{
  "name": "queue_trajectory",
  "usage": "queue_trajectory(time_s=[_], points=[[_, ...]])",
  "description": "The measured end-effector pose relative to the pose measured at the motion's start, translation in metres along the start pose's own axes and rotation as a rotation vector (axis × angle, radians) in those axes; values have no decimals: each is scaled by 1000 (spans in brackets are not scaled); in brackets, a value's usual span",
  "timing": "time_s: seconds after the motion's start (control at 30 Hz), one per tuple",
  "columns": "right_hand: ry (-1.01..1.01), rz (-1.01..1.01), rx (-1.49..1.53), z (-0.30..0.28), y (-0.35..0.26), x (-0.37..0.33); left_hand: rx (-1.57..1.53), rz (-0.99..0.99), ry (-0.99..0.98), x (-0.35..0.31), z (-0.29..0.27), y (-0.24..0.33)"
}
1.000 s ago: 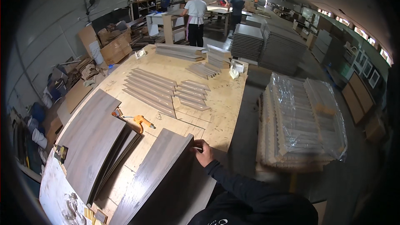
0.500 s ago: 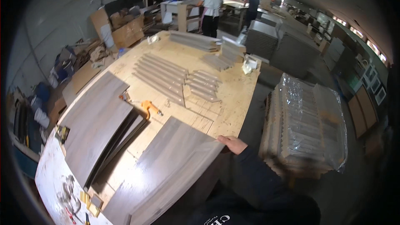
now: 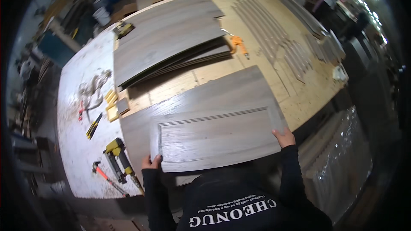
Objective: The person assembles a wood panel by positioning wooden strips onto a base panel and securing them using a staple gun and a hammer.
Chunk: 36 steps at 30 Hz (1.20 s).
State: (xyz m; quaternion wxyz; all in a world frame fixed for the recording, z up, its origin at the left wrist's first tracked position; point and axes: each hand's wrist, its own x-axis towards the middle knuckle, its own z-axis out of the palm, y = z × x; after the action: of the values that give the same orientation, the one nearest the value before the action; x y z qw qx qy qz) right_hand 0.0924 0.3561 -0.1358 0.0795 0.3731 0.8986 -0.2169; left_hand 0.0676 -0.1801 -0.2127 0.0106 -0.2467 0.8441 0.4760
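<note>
A grey wood-grain panel with a grooved rectangular frame [image 3: 218,139] lies tilted over the near edge of the workbench. My left hand [image 3: 152,162] grips its near left corner, thumb on top. At the right end my right hand [image 3: 284,138] holds the edge the same way; the fingers beneath are hidden. Under the framed panel, a flat grey board [image 3: 205,94] rests on the bench. Beyond it lies a stack of similar boards [image 3: 171,34]. Left of my left hand are a yellow-and-black nail gun [image 3: 114,154] and a hammer with a red handle [image 3: 107,177].
On the bench's white left part [image 3: 75,115] lie a yellow utility knife [image 3: 93,127] and yellow blocks [image 3: 112,107]. An orange air gun [image 3: 237,45] sits beside the board stack. Grey mouldings [image 3: 265,28] cover the far right. A plastic-wrapped stack [image 3: 340,158] stands right of the bench.
My view has turned left and down toward the bench. My left hand has come into view on the framed panel, and my right hand still holds its right end.
</note>
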Motion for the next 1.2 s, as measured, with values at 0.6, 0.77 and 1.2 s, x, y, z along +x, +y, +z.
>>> queue_trajectory(time_s=[0.6, 0.77, 1.2], points=[[384, -425, 1111, -21, -59, 92, -855, 285, 358, 12, 10, 139], [194, -528, 1173, -33, -80, 68, -682, 307, 384, 2, -9, 120], [158, -481, 1270, -47, -97, 36, -703, 333, 336, -11, -25, 127]])
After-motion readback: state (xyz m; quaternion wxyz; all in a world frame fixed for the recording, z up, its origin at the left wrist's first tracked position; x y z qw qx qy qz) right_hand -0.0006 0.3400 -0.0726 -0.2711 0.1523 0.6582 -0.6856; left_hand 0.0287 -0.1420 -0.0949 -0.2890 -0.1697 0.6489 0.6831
